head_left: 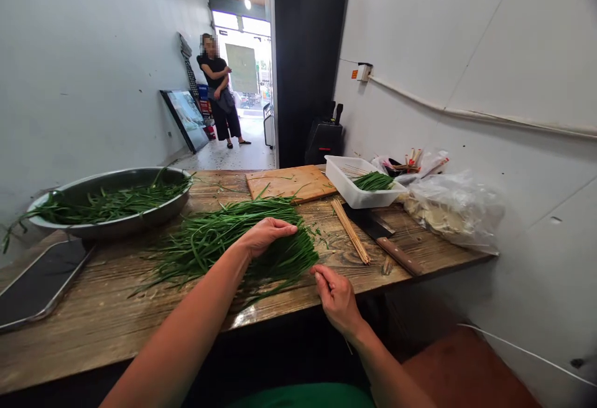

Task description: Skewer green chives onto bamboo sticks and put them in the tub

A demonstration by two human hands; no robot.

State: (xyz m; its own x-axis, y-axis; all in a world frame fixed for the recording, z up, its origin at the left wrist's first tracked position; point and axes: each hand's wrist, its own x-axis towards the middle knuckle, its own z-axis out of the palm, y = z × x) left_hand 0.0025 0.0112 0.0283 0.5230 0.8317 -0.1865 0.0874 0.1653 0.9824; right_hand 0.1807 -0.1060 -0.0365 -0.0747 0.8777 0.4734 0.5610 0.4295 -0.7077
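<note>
A spread pile of long green garlic chives (209, 234) lies on the wooden table, cut ends toward the right. My left hand (268, 236) is over the pile's right part, its fingers pinched together on some chives near their ends. Just off the table's front edge, beside those ends, my right hand (334, 293) is closed around a thin bamboo skewer (349, 347). Only a short length of the skewer shows below the hand. To the right, a bundle of bamboo skewers (351, 231) lies next to a wood-handled cleaver (398, 255).
A large bowl of chives (116, 224) stands at the left, behind a dark tray-like panel (44, 280). Behind the pile are a cutting board (289, 183) and a white bin (359, 196) holding chives. Plastic bags (452, 206) sit at right. A person (218, 88) stands near the doorway.
</note>
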